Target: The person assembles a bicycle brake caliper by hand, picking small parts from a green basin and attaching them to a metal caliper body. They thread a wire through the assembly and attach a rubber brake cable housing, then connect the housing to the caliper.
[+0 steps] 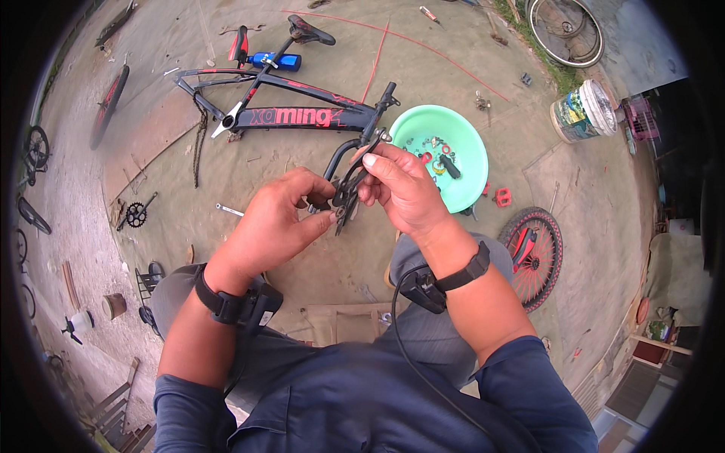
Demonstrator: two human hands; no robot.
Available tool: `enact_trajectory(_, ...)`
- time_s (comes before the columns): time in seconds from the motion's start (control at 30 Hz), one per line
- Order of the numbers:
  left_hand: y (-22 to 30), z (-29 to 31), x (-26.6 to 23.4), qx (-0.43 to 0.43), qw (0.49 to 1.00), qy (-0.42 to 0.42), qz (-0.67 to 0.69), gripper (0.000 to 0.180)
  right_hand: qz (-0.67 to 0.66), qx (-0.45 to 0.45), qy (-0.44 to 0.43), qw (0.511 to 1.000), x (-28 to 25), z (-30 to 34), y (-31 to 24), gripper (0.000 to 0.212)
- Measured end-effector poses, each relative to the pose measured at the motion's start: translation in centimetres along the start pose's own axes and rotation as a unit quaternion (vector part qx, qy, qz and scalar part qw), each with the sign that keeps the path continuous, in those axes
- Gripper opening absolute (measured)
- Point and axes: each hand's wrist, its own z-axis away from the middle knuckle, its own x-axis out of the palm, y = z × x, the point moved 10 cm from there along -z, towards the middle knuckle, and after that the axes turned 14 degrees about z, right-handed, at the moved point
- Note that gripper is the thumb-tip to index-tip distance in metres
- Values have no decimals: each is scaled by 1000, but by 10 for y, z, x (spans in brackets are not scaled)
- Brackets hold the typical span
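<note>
Both hands are closed on a dark metal bicycle part (346, 198) with slim arms, which looks like a brake caliper. My left hand (276, 220) pinches its lower end between thumb and fingers. Higher up, my right hand (400, 185) grips it with the thumb on top. Fingers cover much of the part, so its exact shape is hidden. Just beyond lies a black and red bicycle frame (361, 121) on its side, with a saddle (311, 31) on its post. A curved dark fork leg (336, 157) reaches toward my hands.
A pale green basin (482, 162) with small parts stands right of the frame. Nearer are a red pedal (502, 198) and a red-spoked wheel (555, 253). A crankset (136, 215) and wrench (229, 210) lie left. A bucket (578, 117) and another wheel (596, 49) are at far right.
</note>
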Motion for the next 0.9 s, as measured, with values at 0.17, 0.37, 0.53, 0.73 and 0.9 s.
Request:
enact_trajectory(0.17,7,-3,4,64,993,58,-75,18,-19,-25,-11,999,1,2,-4,23)
enact_trajectory(0.37,-1,2,-21,13,989,144,16,11,40,-49,-12,998,-5,5,-12,25)
enact_trajectory(0.53,-3,5,-46,40,961,173,212,14,85,-78,-6,993,-15,1,-24,22)
enact_trajectory(0.73,-14,3,-30,-74,969,42,232,18,166,-70,-28,983,-16,2,-34,20)
enact_trajectory(0.9,0,-4,-8,-15,996,-25,88,17,158,-44,-53,985,-1,5,-29,21)
